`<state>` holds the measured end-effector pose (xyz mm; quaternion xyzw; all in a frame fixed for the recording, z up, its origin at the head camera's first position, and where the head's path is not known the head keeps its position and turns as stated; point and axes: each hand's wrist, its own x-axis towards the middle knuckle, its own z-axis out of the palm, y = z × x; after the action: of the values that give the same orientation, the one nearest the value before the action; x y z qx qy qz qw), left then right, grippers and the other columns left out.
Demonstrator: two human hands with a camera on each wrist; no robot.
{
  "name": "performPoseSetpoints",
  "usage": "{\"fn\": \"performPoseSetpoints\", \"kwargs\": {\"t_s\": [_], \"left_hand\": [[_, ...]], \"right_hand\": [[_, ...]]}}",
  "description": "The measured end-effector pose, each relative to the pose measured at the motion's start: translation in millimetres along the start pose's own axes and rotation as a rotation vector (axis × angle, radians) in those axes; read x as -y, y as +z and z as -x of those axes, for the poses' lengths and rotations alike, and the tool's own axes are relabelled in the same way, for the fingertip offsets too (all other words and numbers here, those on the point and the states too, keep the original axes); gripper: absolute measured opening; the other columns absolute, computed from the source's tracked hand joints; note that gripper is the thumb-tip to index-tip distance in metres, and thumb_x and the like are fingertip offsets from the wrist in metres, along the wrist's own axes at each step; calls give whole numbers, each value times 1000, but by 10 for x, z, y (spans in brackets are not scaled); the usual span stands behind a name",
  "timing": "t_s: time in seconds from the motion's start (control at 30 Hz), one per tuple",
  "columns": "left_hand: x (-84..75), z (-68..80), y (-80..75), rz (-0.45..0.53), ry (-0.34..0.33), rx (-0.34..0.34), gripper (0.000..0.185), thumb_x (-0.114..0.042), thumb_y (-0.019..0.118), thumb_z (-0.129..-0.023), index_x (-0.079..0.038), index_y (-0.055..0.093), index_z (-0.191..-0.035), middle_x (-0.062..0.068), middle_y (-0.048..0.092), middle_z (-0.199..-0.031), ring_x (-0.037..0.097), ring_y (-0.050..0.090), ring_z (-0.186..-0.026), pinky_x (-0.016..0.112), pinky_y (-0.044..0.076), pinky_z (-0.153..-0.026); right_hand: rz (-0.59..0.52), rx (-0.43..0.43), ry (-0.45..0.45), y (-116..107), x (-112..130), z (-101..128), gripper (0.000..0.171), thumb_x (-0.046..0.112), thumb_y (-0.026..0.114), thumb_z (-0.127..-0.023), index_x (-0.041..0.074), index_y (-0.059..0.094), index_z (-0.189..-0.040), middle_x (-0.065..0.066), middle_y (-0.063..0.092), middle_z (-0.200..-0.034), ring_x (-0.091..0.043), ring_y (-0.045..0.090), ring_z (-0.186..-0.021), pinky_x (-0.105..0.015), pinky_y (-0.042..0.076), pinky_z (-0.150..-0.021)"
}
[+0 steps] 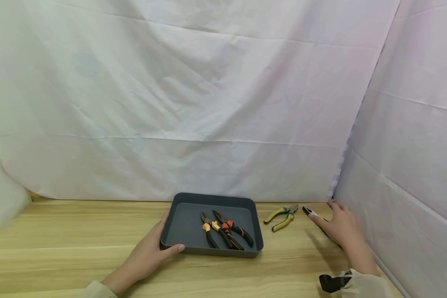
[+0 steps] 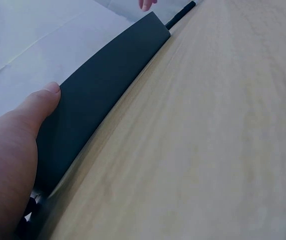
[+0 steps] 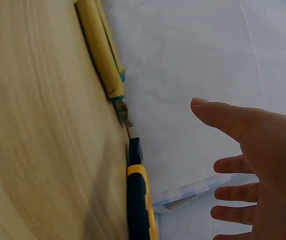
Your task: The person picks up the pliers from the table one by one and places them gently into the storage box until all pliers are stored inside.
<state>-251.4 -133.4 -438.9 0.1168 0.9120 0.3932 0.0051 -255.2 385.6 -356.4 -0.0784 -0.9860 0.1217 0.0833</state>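
Your left hand (image 1: 149, 252) gripped the tray (image 1: 186, 198) by its near corner while your right hand (image 1: 340, 227), fingers spread and holding nothing, hovered over the black-and-yellow tool (image 1: 310, 212) lying beside the yellow pliers (image 1: 281, 217), so a hurried grab could have knocked it against them.

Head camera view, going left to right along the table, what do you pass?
Left hand → gray tray → orange-and-black pliers inside it → yellow-handled pliers → right hand.
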Motion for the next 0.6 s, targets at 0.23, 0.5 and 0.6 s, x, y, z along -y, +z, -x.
{"fn": "performPoseSetpoints", "kwargs": {"t_s": [0.23,0.5,0.6], "left_hand": [[-7,2,-3,3,3,-1,112,-71,67,-83,-22,8,-165,16,21,-169,44,31,-151,65,37,-113],[-13,4,-6,5,7,-5,113,-70,68,-84,-19,8,-165,17,21,-169,44,31,-151,65,37,-113],[-10,6,-5,7,7,-5,113,-70,68,-83,-19,9,-165,17,21,-169,44,31,-151,65,37,-113]], "right_hand": [[-7,59,28,105,-87,-35,108,72,58,-90,-13,31,-152,-46,32,-146,-67,36,-127,-77,38,-96],[15,75,16,197,-150,-66,109,73,56,-90,-15,33,-150,-48,35,-142,-67,42,-121,-74,43,-93],[16,84,22,226,-165,-72,109,73,55,-91,-16,32,-149,-48,35,-142,-67,42,-122,-73,43,-94]]}}
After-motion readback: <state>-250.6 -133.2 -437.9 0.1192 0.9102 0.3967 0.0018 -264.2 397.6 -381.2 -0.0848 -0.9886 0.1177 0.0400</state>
